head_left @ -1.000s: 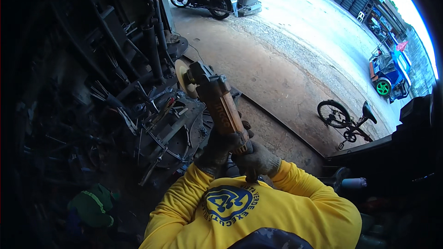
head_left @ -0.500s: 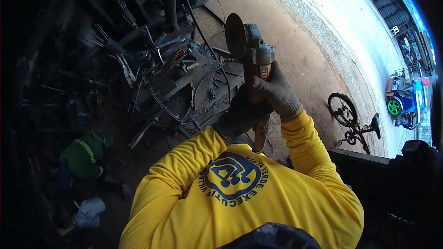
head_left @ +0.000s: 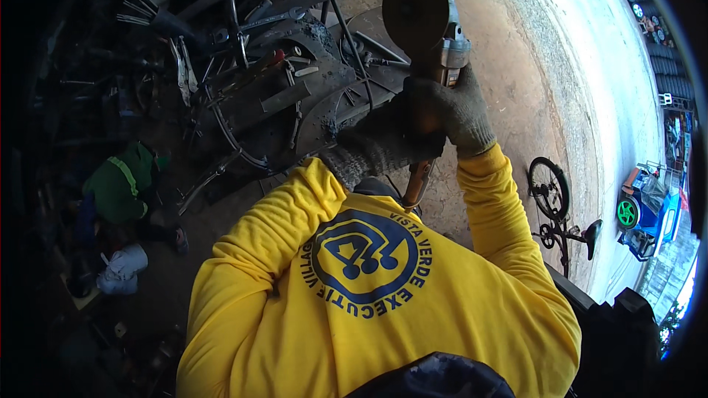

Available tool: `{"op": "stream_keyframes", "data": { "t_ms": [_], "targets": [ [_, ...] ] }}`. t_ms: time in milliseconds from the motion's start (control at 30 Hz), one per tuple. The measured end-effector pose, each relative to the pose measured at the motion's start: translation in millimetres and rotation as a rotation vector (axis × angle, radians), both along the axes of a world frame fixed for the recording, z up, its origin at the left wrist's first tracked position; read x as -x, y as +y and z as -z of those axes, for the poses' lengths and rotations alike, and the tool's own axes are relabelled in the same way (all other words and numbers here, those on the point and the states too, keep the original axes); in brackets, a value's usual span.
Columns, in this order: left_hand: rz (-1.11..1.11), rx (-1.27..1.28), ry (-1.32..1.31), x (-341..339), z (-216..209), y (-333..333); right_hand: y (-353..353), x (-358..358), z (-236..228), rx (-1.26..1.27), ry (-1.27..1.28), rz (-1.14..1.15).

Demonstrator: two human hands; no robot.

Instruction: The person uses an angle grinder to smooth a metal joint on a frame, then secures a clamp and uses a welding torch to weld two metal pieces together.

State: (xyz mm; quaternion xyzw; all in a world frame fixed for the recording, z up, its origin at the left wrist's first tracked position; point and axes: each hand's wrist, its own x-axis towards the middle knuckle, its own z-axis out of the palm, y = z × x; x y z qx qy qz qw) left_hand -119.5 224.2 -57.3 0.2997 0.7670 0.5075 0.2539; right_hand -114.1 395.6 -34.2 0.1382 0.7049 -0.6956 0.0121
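Both my hands are in grey knit work gloves, held up in front of my chest. My right hand [head_left: 468, 112] wraps round the body of an angle grinder [head_left: 456, 53] just below its metal gear head. My left hand [head_left: 391, 133] reaches across from the left and closes on the grinder's body beside the right one; its fingers are mostly in shadow. The grinder stands upright, with its dark round disc [head_left: 415, 11] at the top, turned broadly to view. Its orange-brown rear end [head_left: 419, 183] sticks out below my hands, near my yellow shirt.
A cluttered metal workbench [head_left: 284, 96] with a wrench [head_left: 273, 18], pliers [head_left: 182, 70] and metal scraps stands at left. A person in green [head_left: 122, 184] crouches beyond it. At right are a bicycle [head_left: 557, 203] and a blue vehicle [head_left: 649, 214] with a green wheel.
The grinder has turned, so its disc shows more of its face, and sits higher in the picture. My left glove shows more fully. The view has shifted slightly.
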Motion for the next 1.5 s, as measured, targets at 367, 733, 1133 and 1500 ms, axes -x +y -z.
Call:
{"op": "stream_keyframes", "data": {
  "t_ms": [367,733,1133,1500],
  "targets": [
    [-0.055,0.205,0.64,25,14,-29,34,32,38,0.189,0.026,-0.032],
    [-0.254,0.692,0.853,21,30,-83,50,16,49,0.256,-0.009,0.022],
    [-0.195,1.048,0.562,30,64,-78,67,31,57,0.117,0.064,-0.045],
    [-0.303,0.832,0.684,17,68,-86,43,4,82,-0.124,-0.126,-0.2]
  ]
}}
